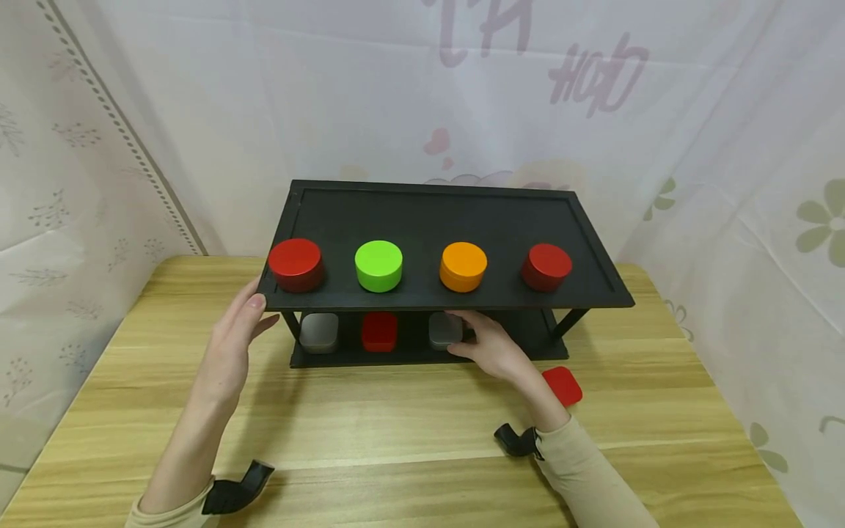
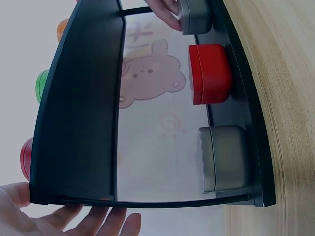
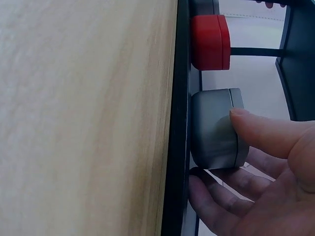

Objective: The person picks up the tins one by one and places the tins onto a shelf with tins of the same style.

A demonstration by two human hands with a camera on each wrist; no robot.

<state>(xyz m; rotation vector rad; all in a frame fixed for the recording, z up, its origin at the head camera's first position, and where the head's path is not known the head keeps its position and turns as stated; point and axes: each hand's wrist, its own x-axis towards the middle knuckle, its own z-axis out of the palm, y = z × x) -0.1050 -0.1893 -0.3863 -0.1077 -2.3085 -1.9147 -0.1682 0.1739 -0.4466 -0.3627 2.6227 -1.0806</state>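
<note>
A black two-tier rack point(image 1: 436, 220) stands on the wooden table. My left hand point(image 1: 229, 345) holds its upper shelf by the front left corner, thumb at the edge and fingers along the side point(image 2: 74, 216). On the lower shelf, my right hand point(image 1: 491, 345) grips a square grey tin point(image 3: 214, 130), thumb near the lid seam and fingers on the opposite side. Left of that tin sit a square red tin point(image 1: 379, 332) and, farther left, another grey tin point(image 1: 320, 333). Both are upright with lids on.
Along the upper shelf's front stand a large round red tin point(image 1: 297, 265), a green one point(image 1: 379, 266), an orange one point(image 1: 463, 267) and a smaller red one point(image 1: 546, 267). A red square piece point(image 1: 563, 386) lies on the table point(image 1: 370, 455) beside my right forearm. A printed curtain point(image 1: 370, 95) hangs behind.
</note>
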